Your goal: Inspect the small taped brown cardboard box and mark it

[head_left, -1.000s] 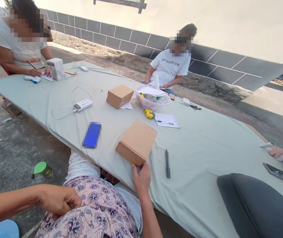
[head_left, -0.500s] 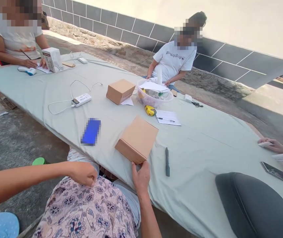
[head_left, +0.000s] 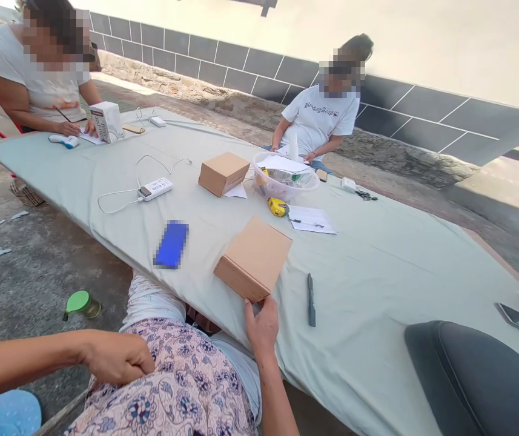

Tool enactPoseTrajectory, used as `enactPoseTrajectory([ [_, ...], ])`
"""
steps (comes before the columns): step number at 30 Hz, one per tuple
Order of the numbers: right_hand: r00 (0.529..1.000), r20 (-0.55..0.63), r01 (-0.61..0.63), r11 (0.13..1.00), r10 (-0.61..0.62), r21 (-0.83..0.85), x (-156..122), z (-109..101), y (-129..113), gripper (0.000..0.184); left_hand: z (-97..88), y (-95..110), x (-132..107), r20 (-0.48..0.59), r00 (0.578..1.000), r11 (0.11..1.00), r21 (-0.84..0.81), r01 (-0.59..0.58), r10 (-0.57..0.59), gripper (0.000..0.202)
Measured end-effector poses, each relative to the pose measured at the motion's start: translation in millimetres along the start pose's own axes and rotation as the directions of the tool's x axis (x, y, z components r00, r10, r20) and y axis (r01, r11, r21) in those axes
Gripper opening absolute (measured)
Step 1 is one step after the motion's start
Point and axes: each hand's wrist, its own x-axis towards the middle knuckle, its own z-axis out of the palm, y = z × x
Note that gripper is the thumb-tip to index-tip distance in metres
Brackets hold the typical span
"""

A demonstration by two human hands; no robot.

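A closed brown cardboard box [head_left: 254,257] lies near the table's close edge, its top sloping slightly. My right hand [head_left: 263,330] grips the box's near corner, thumb in front and the other fingers partly hidden. My left hand [head_left: 120,357] is curled closed against the patterned garment [head_left: 186,369] over my lap; whether its fingers pinch any cloth is hidden. Left of the box lies a phone-shaped thing [head_left: 171,244], blurred out in blue. A dark pen-like marker [head_left: 310,300] lies on the cloth to the box's right.
Farther back on the cloth-covered table [head_left: 377,266] are another cardboard box [head_left: 223,174], a plastic basket [head_left: 281,189], a yellow tape measure [head_left: 278,207], paper with a pen [head_left: 312,220] and a cabled white device [head_left: 155,189]. A black padded seat [head_left: 481,375] juts in at right. Two people sit opposite.
My left hand has moved down and left, onto the garment. My right hand stays at the box corner. The view has shifted slightly; a person's hand at far right has mostly left it.
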Motion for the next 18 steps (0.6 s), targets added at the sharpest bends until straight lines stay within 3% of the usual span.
enactPoseTrajectory([
  [3,1.0,0.002,0.005,1.0,-0.005,0.003,0,-1,-2,0.046,-7.7,6,-6,0.058,0.998,0.983,-0.185,-0.012,0.023,0.025],
  [4,1.0,0.005,0.005,1.0,-0.005,0.006,0,-1,-2,0.046,-11.5,8,-8,0.028,0.999,0.967,-0.252,-0.026,0.034,0.029],
  [7,1.0,0.008,-0.002,1.0,0.002,0.016,-1,-2,-4,0.045,-26.2,9,-10,-0.25,0.968,0.918,-0.384,-0.098,-0.001,0.04],
  [9,1.0,0.005,-0.003,1.0,0.002,0.019,-1,-2,-4,0.045,-33.5,5,-8,-0.392,0.919,0.948,-0.308,-0.082,-0.048,0.039],
  [10,1.0,0.004,-0.002,1.0,0.002,0.019,-1,-2,-4,0.045,-34.3,2,-5,-0.402,0.913,0.97,-0.24,-0.037,-0.064,0.037],
  [12,1.0,0.004,0.001,1.0,-0.001,0.019,-1,-1,-4,0.045,-28.9,-6,1,-0.338,0.936,0.994,-0.071,0.077,-0.097,0.03],
  [13,1.0,0.004,0.002,1.0,-0.003,0.018,-1,-1,-4,0.045,-23.3,-10,4,-0.293,0.953,0.997,0.0,0.081,-0.077,0.024],
  [15,1.0,0.0,0.005,1.0,-0.005,0.015,-1,-1,-4,0.044,-9.5,-15,7,-0.223,0.971,0.996,-0.007,0.085,-0.085,0.016],
  [18,1.0,-0.008,0.007,1.0,-0.007,0.011,-1,0,-4,0.045,6.9,-17,0,-0.019,0.999,0.992,-0.117,0.041,-0.043,0.021],
])
